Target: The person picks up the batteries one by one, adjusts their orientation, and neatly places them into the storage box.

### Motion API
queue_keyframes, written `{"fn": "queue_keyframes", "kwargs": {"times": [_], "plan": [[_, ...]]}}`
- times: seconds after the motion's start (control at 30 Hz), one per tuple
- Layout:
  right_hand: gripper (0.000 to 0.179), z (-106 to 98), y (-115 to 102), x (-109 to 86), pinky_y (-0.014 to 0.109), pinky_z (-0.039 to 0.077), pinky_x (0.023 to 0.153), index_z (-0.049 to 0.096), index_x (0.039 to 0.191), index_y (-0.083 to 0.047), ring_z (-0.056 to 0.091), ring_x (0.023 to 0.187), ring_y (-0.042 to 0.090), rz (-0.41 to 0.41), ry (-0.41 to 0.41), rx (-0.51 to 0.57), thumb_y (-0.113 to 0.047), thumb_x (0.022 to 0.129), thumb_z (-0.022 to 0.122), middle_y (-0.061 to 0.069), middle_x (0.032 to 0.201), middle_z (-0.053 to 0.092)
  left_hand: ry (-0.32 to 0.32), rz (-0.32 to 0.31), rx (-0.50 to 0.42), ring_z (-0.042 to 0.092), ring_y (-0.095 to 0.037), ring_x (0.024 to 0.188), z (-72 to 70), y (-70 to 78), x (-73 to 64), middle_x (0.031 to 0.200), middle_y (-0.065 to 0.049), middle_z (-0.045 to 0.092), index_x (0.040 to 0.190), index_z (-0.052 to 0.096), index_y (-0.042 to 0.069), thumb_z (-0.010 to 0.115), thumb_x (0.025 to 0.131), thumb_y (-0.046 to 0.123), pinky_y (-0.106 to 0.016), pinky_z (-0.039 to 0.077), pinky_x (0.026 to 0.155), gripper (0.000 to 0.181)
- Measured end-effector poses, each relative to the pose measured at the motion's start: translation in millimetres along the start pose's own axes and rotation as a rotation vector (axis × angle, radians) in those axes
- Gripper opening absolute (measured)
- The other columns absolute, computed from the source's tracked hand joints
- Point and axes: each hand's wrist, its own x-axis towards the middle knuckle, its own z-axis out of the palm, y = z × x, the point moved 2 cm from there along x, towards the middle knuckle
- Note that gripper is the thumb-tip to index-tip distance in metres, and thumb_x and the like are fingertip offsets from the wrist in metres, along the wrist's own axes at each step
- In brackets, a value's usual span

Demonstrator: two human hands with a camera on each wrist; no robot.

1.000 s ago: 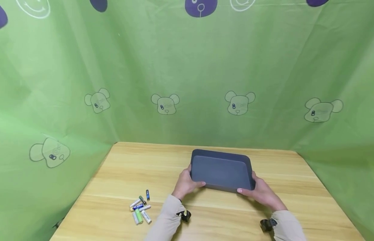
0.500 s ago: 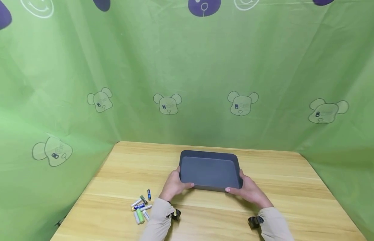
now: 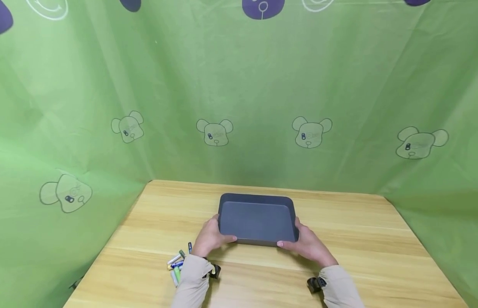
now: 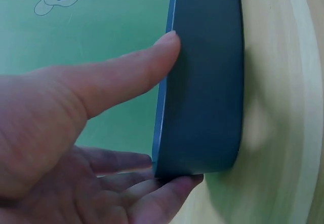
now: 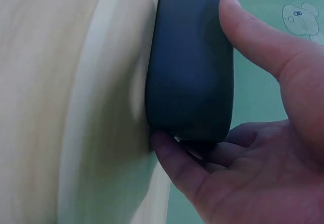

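Observation:
A dark grey rectangular tray (image 3: 258,220) with raised walls is held near the middle of the wooden table, its inside bare. My left hand (image 3: 210,238) grips its near left corner, and my right hand (image 3: 310,246) the near right one. In the left wrist view the thumb presses the front wall of the tray (image 4: 205,82) at the rim, while the fingers bend round the corner. The right wrist view has the thumb on the front wall of the tray (image 5: 190,57) and fingertips under and beside its corner.
Several loose batteries (image 3: 177,264) of different colours lie on the wooden table (image 3: 362,239) at the left, partly hidden behind the left sleeve (image 3: 192,278). Green curtains (image 3: 258,162) with bear-head prints close off the back and both sides.
Both hands have carried the tray leftward across the table, and it sits squarer to the view. The left forearm now covers part of the battery pile, which itself stays put.

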Motion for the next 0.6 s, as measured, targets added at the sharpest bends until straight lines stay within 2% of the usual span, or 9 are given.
{"fn": "queue_keyframes", "kwargs": {"times": [0.2, 0.3, 0.43, 0.6], "plan": [[0.127, 1, -3, -1.3, 0.063, 0.035, 0.121, 0.012, 0.156, 0.018, 0.039, 0.146, 0.054, -0.024, -0.002, -0.029, -0.051, 0.080, 0.085, 0.041, 0.158, 0.031, 0.004, -0.038, 0.031, 0.062, -0.048, 0.123, -5.3, -1.4, -3.3, 0.136, -0.034, 0.061, 0.149, 0.041, -0.009, 0.095, 0.070, 0.023, -0.062, 0.049, 0.110, 0.101], [0.122, -4, -3, -3.9, 0.066, 0.035, 0.120, 0.018, 0.156, 0.017, 0.036, 0.146, 0.056, -0.080, 0.023, -0.118, -0.052, 0.080, 0.085, 0.040, 0.159, 0.031, -0.008, -0.054, 0.036, 0.062, -0.047, 0.124, -5.1, -2.6, -3.8, 0.137, -0.033, 0.061, 0.149, 0.041, -0.008, 0.095, 0.071, 0.025, -0.061, 0.049, 0.110, 0.101], [0.119, -12, -3, -8.1, 0.071, 0.031, 0.119, 0.026, 0.156, 0.013, 0.028, 0.148, 0.060, -0.161, 0.092, -0.298, -0.061, 0.080, 0.080, 0.038, 0.162, 0.027, -0.014, -0.047, 0.043, 0.062, -0.048, 0.124, -4.9, -3.7, -3.9, 0.137, -0.033, 0.060, 0.149, 0.041, -0.008, 0.095, 0.071, 0.026, -0.062, 0.048, 0.111, 0.101], [0.117, -13, -1, -9.7, 0.073, 0.020, 0.123, 0.028, 0.156, 0.012, 0.015, 0.152, 0.060, -0.189, 0.099, -0.426, -0.071, 0.084, 0.069, 0.035, 0.167, 0.018, -0.015, -0.033, 0.047, 0.061, -0.049, 0.124, -5.5, -3.0, -3.3, 0.138, -0.034, 0.060, 0.149, 0.041, -0.008, 0.094, 0.072, 0.026, -0.062, 0.048, 0.110, 0.100]]}}
